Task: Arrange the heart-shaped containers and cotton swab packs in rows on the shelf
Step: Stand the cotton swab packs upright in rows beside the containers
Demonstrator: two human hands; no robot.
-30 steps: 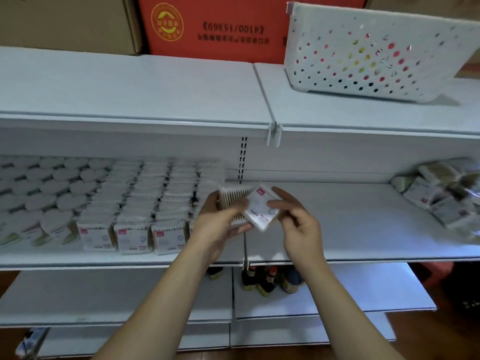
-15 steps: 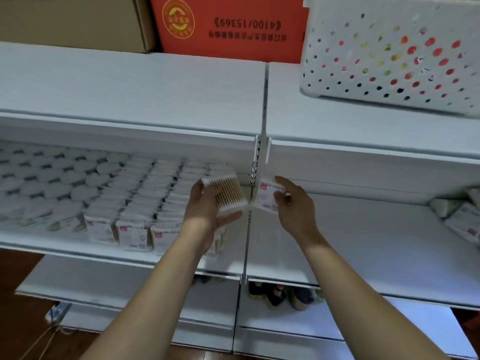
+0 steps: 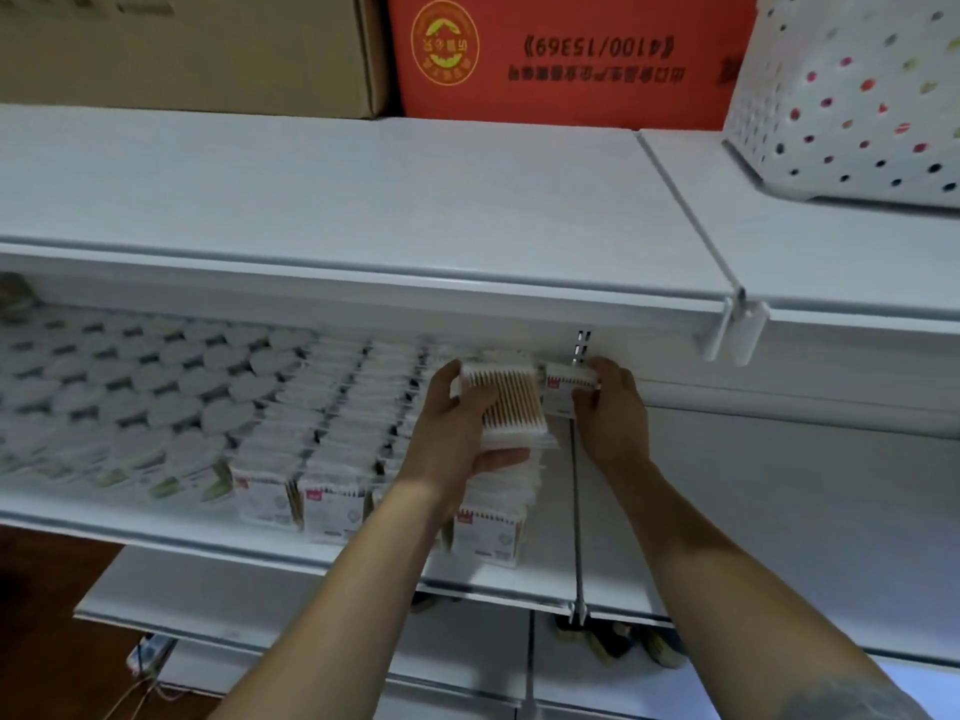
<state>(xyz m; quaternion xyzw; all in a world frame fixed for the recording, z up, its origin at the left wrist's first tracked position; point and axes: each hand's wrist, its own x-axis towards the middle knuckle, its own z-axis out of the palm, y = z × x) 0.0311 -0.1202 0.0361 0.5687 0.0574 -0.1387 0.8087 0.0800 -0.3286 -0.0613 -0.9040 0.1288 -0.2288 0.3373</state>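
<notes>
1. The left hand (image 3: 457, 433) holds one cotton swab pack (image 3: 506, 402) flat, sticks showing, thumb under its near edge, above the right-hand row on the shelf (image 3: 363, 556).
2. The right hand (image 3: 613, 407) pinches a second pack (image 3: 569, 379) upright at the row's far end, label facing near, apparently to seat it.
3. Each pack protrudes leftward from its grip.
4. Heart-shaped containers (image 3: 130, 376) fill the left rows.
</notes>
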